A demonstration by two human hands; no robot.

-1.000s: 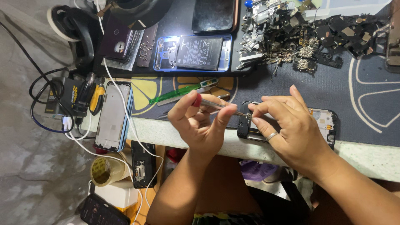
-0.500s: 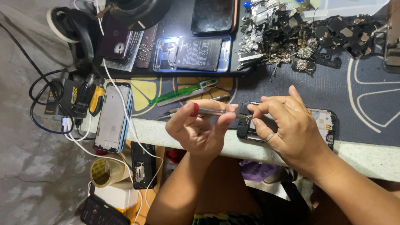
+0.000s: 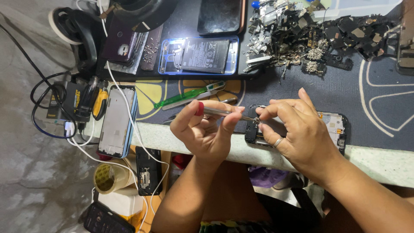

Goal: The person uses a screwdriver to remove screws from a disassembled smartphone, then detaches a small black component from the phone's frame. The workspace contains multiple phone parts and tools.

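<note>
Fingers of the left hand pinch a slim metal screwdriver with a red cap at its back end, thumb and forefinger closed around the shaft while the other fingers curl beneath. The tool lies nearly level and points right, its tip meeting the upper left corner of an opened phone that sits on the near edge of the dark work mat. The right hand covers most of that phone, its fingertips gathered at the same corner beside the tip; it seems to be steadying a small part there, though the part is too small to make out. A ring shows on one finger of this hand.

Just beyond the hands, a green-handled toothbrush and a pair of tweezers lie side by side on the mat. Farther off, a phone with its back removed rests under bright light, its battery exposed, with a dark phone beyond it. A heap of loose metal and black phone parts spreads along the far right. To the left, a blue-edged phone frame lies near the table corner among white cables and black ones. Below the table edge stand a roll of tape and another phone.
</note>
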